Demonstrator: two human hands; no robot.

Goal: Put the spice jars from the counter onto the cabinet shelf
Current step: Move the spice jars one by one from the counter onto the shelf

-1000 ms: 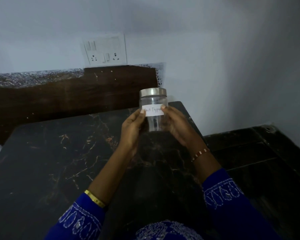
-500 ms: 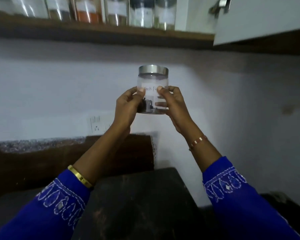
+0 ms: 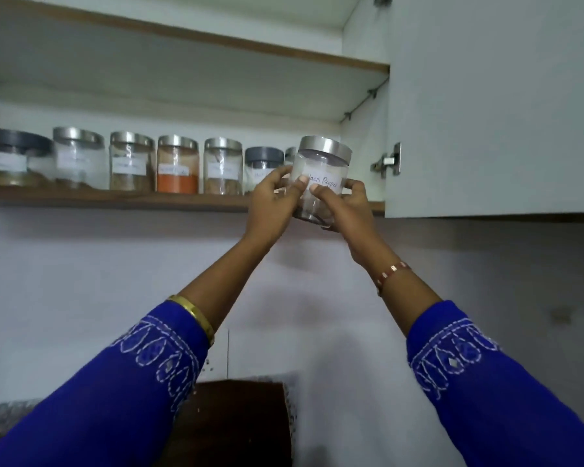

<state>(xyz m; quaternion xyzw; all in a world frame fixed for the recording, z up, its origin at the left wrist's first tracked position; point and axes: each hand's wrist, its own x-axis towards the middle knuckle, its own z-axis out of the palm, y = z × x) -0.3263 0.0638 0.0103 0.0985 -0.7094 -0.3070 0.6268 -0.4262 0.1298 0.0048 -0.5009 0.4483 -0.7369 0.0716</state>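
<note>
- The pepper jar (image 3: 321,183) is in the air in front of the shelf edge (image 3: 115,200), at the right end of the row and short of the boards; its base hangs a little below the shelf lip, and it tilts slightly.
- The fingers (image 3: 302,182) of the left hand (image 3: 272,200) curl round the jar's left side with the thumb on the paper label, and the right hand (image 3: 346,207) grips the right side and lower wall, thumb on the label too. Both hold it firmly.
- Judgement: the base has to rise above the lip first, then go forward. A straight push from here would likely knock glass against wood.
- Just left of the fingers stands a dark-lidded jar (image 3: 263,166), with a steel lid partly hidden behind the held jar. The gap looks narrow, so the left fingers should slide toward the front of the jar before it goes in.
- Just right of the fingers are the cabinet's side wall and the hinge (image 3: 386,161) of the open door (image 3: 493,106); keep the right knuckles clear of that metal.
- Further left, the orange spice jar (image 3: 177,165) and its neighbours stand level at the front edge, a good line to match.
- Set the jar flat, label outward, then let go one hand at a time.
</note>
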